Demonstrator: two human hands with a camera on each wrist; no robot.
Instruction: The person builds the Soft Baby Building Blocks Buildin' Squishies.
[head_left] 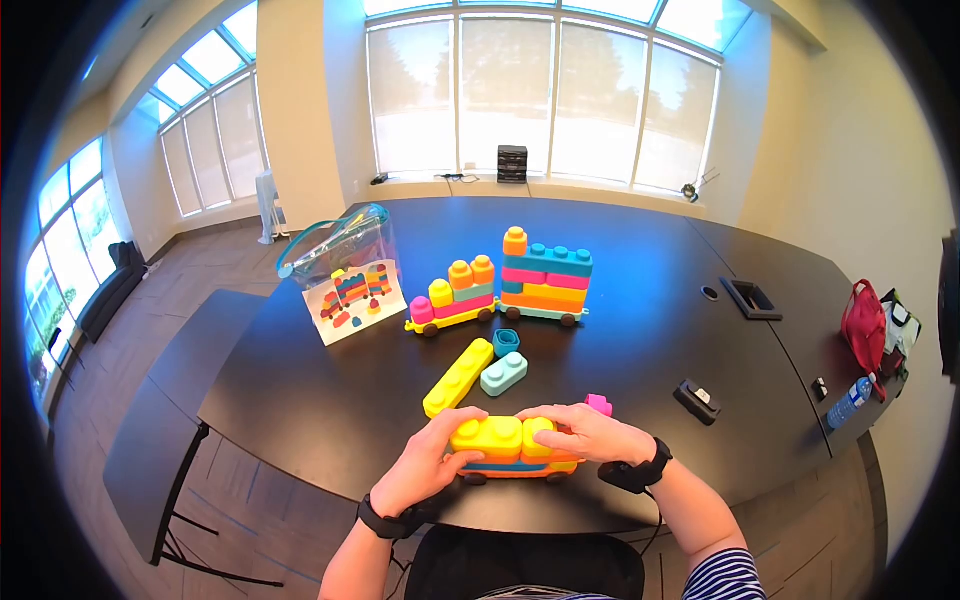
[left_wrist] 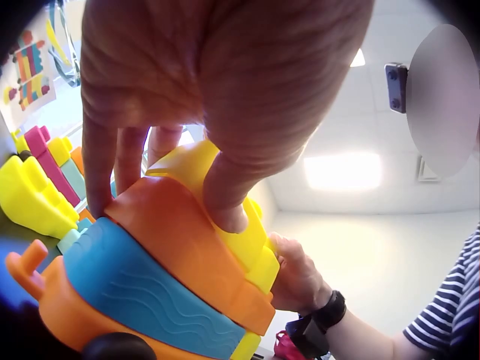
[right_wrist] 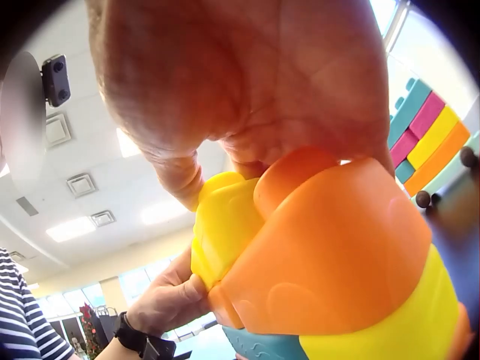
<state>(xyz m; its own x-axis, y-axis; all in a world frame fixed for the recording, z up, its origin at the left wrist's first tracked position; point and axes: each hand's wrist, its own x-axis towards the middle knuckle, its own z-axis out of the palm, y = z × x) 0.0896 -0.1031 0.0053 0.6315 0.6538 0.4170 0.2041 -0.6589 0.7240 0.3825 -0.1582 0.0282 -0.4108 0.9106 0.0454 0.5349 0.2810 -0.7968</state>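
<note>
A toy train car of building blocks, with an orange base [left_wrist: 60, 322], a blue block [left_wrist: 142, 292] and orange blocks [left_wrist: 176, 225] stacked on it, stands at the table's near edge. A yellow block [head_left: 487, 438] lies on top, and my left hand [head_left: 425, 462] holds it with thumb on the near side and fingers on the far side. Beside it sits a smaller yellow block [head_left: 538, 440], which my right hand [head_left: 590, 435] pinches from above. An orange block with a rounded top [right_wrist: 337, 247] forms the right end under that palm, in the right wrist view.
Beyond the hands lie a long yellow block [head_left: 459, 378], a pale teal block [head_left: 504, 373] and a dark teal block [head_left: 506, 343]. Two built cars [head_left: 465, 307] [head_left: 545, 285] stand farther back, near a clear bag [head_left: 340, 250] with a picture card. A black case [head_left: 697, 401] lies right.
</note>
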